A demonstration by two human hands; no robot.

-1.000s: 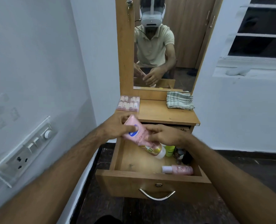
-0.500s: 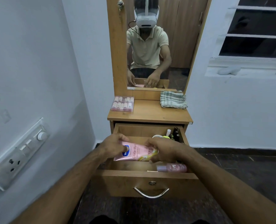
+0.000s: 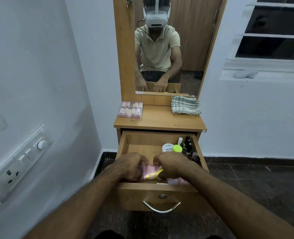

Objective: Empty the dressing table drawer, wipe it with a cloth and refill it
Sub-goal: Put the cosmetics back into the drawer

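Drawer point(image 3: 124, 152): pulled out, landmark for all below.
Pink tube point(image 3: 150, 171): at the drawer's front, low inside; left hand point(image 3: 130, 165) and right hand point(image 3: 173, 165) each curl round one end.
Pink bottle point(image 3: 179, 181): front right corner, just beside the tube.
Jar point(image 3: 167, 147), green cap point(image 3: 177, 148), small dark bottles point(image 3: 187, 144): back right.
Cloth point(image 3: 185, 105), lipstick box point(image 3: 130, 109): on the table top above.
Handling note: lay the tube flat, parallel to the front wall, clear of the bottle.
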